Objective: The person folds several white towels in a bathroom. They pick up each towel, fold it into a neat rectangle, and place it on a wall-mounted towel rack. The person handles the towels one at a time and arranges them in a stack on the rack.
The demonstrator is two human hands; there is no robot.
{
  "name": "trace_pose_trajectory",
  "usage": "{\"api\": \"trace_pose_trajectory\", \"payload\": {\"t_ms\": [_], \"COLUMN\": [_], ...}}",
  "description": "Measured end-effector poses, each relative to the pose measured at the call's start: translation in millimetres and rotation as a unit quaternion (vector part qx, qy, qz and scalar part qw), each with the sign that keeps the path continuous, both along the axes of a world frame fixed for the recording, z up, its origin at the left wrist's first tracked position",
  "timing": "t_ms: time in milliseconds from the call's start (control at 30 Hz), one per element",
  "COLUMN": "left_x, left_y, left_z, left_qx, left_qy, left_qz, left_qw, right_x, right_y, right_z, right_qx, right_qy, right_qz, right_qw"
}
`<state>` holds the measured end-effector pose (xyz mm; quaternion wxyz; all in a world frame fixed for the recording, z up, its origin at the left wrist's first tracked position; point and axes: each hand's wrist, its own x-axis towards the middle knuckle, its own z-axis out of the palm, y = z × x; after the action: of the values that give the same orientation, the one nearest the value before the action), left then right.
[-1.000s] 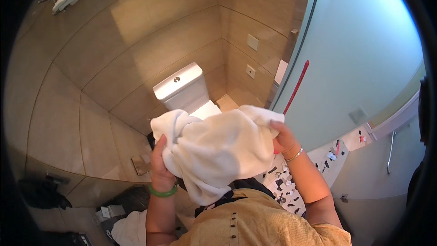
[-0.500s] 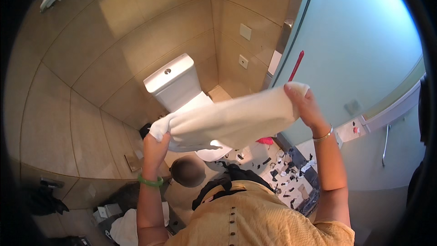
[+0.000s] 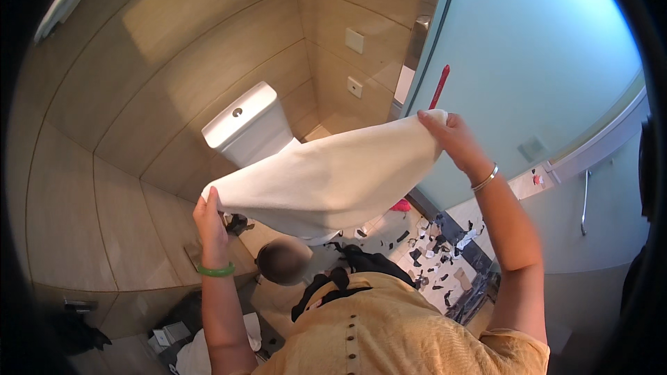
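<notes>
Now the left hand [image 3: 210, 226] and right hand [image 3: 462, 144], two in all, grip one white cloth [image 3: 326, 173] (one toilet [image 3: 251, 128] beyond), stretched between!

The stretched white towel [image 3: 326, 173] hides most of the seat and bowl of the toilet [image 3: 244, 125], the lower end of the red stick [image 3: 440, 85] and part of a pink thing [image 3: 401, 205] on the floor [image 3: 272, 305]. Some fingers of the left hand [image 3: 210, 226] and right hand [image 3: 462, 144] are behind it. Dark scraps [image 3: 416, 256] near the floor's edge by the frosted glass panel [image 3: 542, 62] are too small to identify. The round bin [image 3: 283, 262] is too blurred to show its contents. The picture's lower edge crops a white cloth [image 3: 196, 355].
</notes>
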<state>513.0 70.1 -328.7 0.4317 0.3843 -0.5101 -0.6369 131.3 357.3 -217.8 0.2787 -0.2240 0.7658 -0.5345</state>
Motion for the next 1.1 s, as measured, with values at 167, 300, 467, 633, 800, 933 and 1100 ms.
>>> {"api": "trace_pose_trajectory", "payload": {"t_ms": [167,300,467,633,800,933,1100], "left_x": [6,-82,-128,-134,-138,-133,-113], "left_y": [-6,80,111,117,138,130,103], "left_z": [-33,57,68,68,73,78,91], "left_qx": [-0.342,-0.368,-0.207,-0.129,-0.142,-0.144,-0.102], "left_qy": [-0.511,-0.208,-0.107,0.006,-0.026,0.029,0.170], "left_qz": [-0.015,-0.238,-0.276,-0.248,-0.251,-0.232,-0.315], "left_qw": [0.789,0.874,0.933,0.960,0.957,0.962,0.928], "right_x": [37,100,104,107,155,169,141], "right_y": [-26,-71,-90,-57,-17,1,30], "right_z": [3,37,20,-27,-73,-123,-126], "right_qx": [-0.045,0.002,-0.095,-0.243,-0.305,-0.157,-0.100], "right_qy": [-0.082,-0.072,0.009,-0.020,0.090,0.011,0.045], "right_qz": [0.088,0.215,0.355,0.324,0.142,0.238,0.355], "right_qw": [0.992,0.974,0.930,0.914,0.938,0.958,0.928]}}
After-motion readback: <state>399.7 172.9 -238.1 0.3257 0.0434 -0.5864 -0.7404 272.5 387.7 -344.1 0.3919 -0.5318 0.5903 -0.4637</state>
